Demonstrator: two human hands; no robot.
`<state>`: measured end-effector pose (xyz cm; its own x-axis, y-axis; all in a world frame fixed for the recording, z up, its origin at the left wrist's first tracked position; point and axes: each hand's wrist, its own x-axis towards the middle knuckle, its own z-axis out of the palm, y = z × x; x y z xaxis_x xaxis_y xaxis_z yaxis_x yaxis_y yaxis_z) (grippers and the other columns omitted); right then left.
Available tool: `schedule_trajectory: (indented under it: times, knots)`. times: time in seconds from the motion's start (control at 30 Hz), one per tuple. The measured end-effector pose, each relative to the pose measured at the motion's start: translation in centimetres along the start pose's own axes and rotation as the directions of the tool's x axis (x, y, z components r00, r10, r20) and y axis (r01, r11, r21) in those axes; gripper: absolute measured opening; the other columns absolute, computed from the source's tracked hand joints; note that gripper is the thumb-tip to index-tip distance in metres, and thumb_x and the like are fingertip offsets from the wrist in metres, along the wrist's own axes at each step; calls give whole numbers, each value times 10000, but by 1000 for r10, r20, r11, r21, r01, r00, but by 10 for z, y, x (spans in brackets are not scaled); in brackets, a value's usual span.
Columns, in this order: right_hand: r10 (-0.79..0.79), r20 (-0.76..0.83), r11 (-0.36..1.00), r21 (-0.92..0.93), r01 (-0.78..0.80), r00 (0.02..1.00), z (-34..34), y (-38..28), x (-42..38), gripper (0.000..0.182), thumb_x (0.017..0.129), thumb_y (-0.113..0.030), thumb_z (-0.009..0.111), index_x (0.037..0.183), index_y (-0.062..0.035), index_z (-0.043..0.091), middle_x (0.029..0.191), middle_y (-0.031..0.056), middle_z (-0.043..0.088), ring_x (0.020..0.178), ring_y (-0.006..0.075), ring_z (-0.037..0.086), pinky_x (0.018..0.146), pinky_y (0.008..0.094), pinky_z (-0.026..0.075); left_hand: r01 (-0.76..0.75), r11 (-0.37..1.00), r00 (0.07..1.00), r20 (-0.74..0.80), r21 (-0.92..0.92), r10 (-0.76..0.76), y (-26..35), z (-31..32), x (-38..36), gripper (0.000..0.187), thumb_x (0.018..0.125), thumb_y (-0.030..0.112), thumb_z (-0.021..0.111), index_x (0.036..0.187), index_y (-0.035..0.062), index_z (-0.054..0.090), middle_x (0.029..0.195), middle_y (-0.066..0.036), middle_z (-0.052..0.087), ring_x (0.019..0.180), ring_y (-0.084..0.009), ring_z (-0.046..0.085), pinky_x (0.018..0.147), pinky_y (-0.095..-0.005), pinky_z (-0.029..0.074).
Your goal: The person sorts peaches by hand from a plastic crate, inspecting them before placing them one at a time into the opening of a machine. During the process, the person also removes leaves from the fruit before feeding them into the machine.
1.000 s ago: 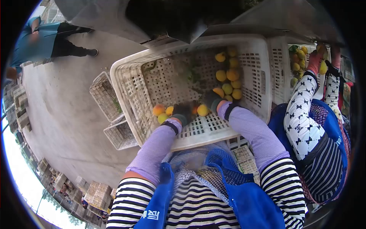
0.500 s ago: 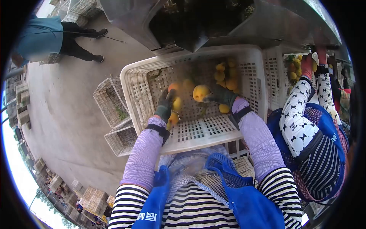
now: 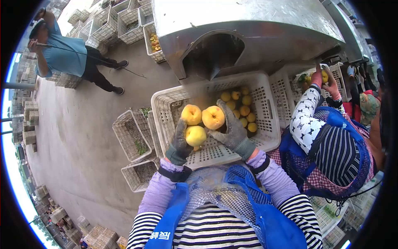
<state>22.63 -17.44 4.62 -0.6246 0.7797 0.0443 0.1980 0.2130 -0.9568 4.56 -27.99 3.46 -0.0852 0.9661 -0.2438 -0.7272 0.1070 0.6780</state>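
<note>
Above the white crate [image 3: 271,143], my two gloved hands hold yellow-orange fruits raised close to me. My left hand [image 3: 180,143] is curled around a paler yellow fruit [image 3: 195,135], with an orange-yellow fruit [image 3: 191,114] just above it. On the other side, my right hand [image 3: 234,132] has its thumb and fingers around another orange-yellow fruit [image 3: 213,117]. The three fruits sit close together. Several smaller-looking fruits [image 3: 244,110] lie at the right side inside the crate.
A metal machine with a dark opening [image 3: 213,54] stands beyond the crate. At right, a co-worker [image 3: 342,151] handles fruit over another crate [image 3: 292,89]. Empty crates [image 3: 132,137] sit on the floor at left. A person in blue [image 3: 68,54] stands at upper left.
Both hands have risen from the crate and come closer together with fruit in them. The view has shifted, showing more of the machine and more crates at the top.
</note>
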Motion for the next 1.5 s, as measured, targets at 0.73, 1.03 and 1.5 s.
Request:
schedule_trajectory:
  times: [0.73, 1.03, 1.5]
  knots:
    - [-259, -123, 798, -586, 140, 958, -17, 15, 203, 616, 723, -467, 802, 1135, -65, 583, 1036, 164, 630, 945, 331, 625, 766, 445, 521, -42, 985, 987, -147, 169, 68, 29, 0, 35, 526, 1015, 372, 466, 1414, 33, 413, 1252, -122, 566, 1061, -203, 612, 891, -326, 526]
    - [-252, -70, 875, -443, 197, 965, -12, -20, 105, 759, 698, -490, 827, 1283, -77, 573, 1174, 165, 615, 1064, 344, 603, 896, 450, 505, 102, 983, 991, -69, -152, -113, 36, 0, 46, 501, 1019, 332, 462, 1414, 28, 406, 1266, -127, 564, 1064, -214, 626, 923, -343, 532]
    - [-214, -330, 798, -602, -30, 919, -4, 24, 160, 447, 794, -320, 758, 1134, -65, 622, 973, 164, 659, 874, 344, 647, 749, 442, 527, -206, 841, 978, 130, 500, 162, 49, 26, 62, 727, 882, 37, 657, 1498, -29, 275, 1368, -195, 543, 1168, -242, 599, 965, -333, 505]
